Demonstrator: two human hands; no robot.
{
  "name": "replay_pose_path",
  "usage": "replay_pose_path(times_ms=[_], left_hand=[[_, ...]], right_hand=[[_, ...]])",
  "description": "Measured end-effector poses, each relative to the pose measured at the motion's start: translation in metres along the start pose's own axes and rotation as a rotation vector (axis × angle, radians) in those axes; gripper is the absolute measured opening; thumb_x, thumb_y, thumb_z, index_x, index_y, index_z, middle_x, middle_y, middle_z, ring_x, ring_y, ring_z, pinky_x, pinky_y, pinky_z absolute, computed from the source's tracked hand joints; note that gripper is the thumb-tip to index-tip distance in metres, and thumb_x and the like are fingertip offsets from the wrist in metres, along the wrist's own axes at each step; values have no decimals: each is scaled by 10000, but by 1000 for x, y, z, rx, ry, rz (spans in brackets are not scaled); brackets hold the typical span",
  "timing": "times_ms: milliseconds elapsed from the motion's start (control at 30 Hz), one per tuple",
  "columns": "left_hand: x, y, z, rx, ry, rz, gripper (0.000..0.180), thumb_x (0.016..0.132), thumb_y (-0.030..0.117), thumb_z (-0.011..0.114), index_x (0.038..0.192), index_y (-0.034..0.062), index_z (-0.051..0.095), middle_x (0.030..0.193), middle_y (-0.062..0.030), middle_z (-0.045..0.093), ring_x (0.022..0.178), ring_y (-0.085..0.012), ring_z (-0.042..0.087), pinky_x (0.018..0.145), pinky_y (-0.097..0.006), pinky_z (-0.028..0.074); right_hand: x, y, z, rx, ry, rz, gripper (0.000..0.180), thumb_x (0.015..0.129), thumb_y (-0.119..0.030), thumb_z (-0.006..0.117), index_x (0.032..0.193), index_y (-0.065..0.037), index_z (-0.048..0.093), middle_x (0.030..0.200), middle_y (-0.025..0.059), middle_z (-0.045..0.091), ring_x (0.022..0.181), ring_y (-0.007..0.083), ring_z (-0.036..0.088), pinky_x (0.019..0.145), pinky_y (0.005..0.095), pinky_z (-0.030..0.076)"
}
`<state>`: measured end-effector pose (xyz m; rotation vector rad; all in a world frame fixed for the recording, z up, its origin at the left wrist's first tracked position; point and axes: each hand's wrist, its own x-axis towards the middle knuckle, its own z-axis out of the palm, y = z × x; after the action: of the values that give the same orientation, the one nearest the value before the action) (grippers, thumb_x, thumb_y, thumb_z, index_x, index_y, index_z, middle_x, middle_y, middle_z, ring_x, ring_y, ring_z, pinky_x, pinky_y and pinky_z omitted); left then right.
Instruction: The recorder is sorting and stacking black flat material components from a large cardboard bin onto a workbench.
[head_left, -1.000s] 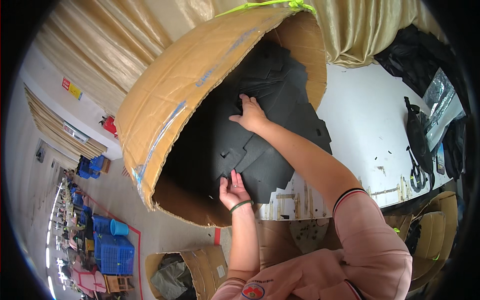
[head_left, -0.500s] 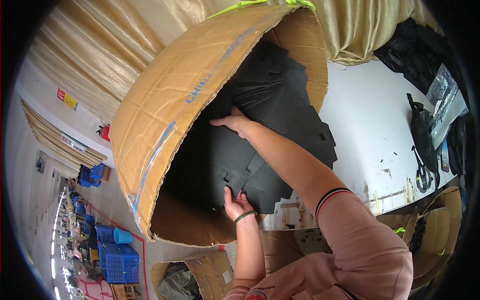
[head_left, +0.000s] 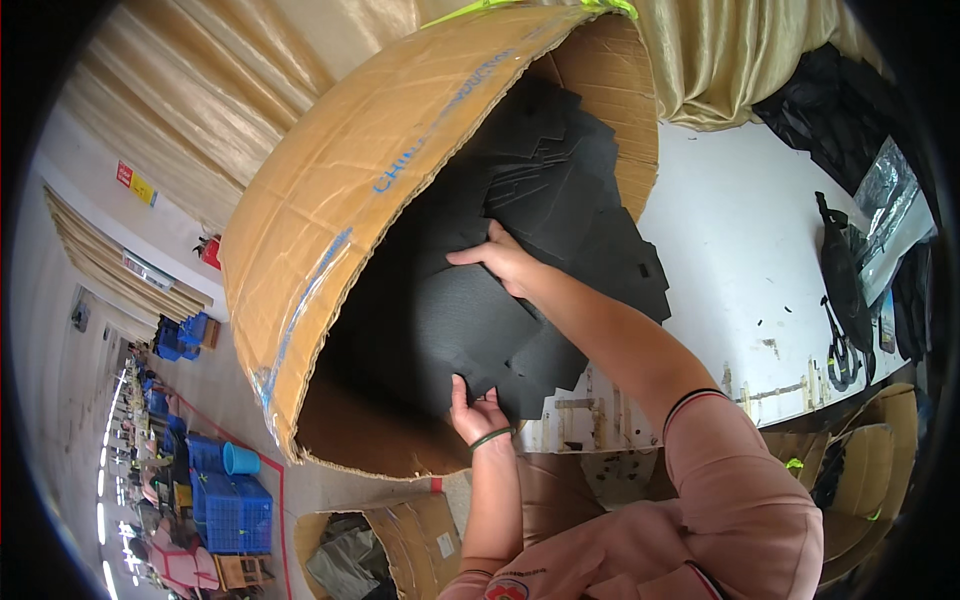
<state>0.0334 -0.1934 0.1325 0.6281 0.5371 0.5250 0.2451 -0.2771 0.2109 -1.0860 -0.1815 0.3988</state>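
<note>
A large cardboard box lies on its side with its mouth toward the right. Many flat black cut sheets spill out of it in an overlapping, fanned pile; some have small slots. My left hand grips the near edge of a black sheet, thumb on top and fingers curled at the edge. At that sheet's far edge, my right hand is closed on it with the thumb stretched left; its fingertips are partly hidden among the sheets. The box's inside is in deep shadow.
The pile rests on a white table with worn tape near its front edge. Scissors, a black strap piece and a clear plastic bag lie at the right. Below stands an open carton holding grey cloth. Blue crates stand at left.
My right hand has moved a little to the right and down, and the sheet between my hands has shifted with it. My left hand has stayed nearly in place.
</note>
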Motion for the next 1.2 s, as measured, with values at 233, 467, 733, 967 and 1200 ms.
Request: replay_pose_path(times_ms=[233, 467, 733, 967, 1200], left_hand=[[-72, -16, 0, -76, -118, -133, 430, 879, 201, 629, 1262, 61, 492, 1291, -102, 535, 1185, -291, 502, 977, -479, 425], [-94, -22, -36, -130, -92, -257, 380, 874, 128, 621, 1224, 21, 519, 1242, -124, 575, 1162, -285, 535, 1013, -467, 414], [-81, -46, -79, -37, -125, -275, 480, 854, 33, 622, 1292, 48, 425, 1254, -115, 529, 1144, -277, 536, 991, -463, 446], [-103, -54, -49, 20, -123, -197, 483, 839, 44, 654, 1275, 69, 448, 1234, -97, 547, 1128, -281, 542, 988, -459, 443], [-97, -66, -39, 2, -119, -215, 433, 828, 122, 689, 1214, 46, 509, 1197, -112, 581, 1114, -290, 549, 980, -467, 438]], right_hand=[[-115, -19, -46, -63, 38, 87, 688, 738, -61, 715, 1318, 25, 355, 1255, 186, 511, 1140, 261, 521, 946, 339, 441], [-212, 43, -106, -58, 68, 161, 545, 806, -128, 687, 1276, -38, 428, 1151, 107, 586, 982, 179, 592, 811, 308, 495], [-212, 5, -230, -643, 347, -24, 649, 832, -405, 688, 1273, 3, 442, 1206, 175, 559, 1094, 253, 567, 918, 348, 463], [-160, 1, -190, -894, 168, 60, 949, 817, -642, 550, 1444, 1, 242, 1453, 258, 315, 1362, 329, 314, 1094, 373, 294], [-181, 5, -149, -970, 152, 106, 1064, 727, -688, 612, 1453, -8, 236, 1392, 286, 392, 1287, 382, 416, 1061, 383, 341]])
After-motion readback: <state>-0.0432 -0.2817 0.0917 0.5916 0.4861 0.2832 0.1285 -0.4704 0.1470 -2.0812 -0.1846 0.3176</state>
